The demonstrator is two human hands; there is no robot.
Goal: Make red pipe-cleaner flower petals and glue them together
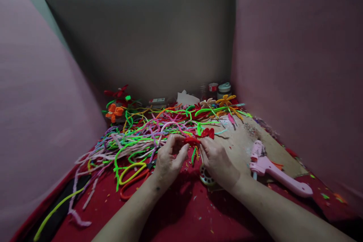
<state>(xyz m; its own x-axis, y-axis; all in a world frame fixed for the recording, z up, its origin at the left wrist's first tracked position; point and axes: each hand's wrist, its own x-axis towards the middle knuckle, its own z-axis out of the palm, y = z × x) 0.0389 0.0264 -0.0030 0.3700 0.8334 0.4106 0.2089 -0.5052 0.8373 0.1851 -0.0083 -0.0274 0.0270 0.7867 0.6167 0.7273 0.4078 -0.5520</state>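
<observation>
Between my two hands stretches a red fuzzy pipe cleaner piece (192,141), held just above the table. My left hand (171,155) pinches its left end with thumb and fingers. At its right end, the fingers of my right hand (216,159) are closed on it, and the fingertips are partly hidden. Right behind them lies another red looped pipe cleaner shape (208,133). A round spool-like ring with dark holes (206,176) sits partly under my right hand. Scissors with yellow and orange handles (133,174) rest left of my left wrist.
A heap of colourful pipe cleaners (147,132) spreads over the left and back of the red cloth (176,211). On a board (241,140) at right lies a pink glue gun (266,166). Pipe cleaner flowers (114,112) and a lidded jar (224,89) stand at the back. Pink walls flank both sides.
</observation>
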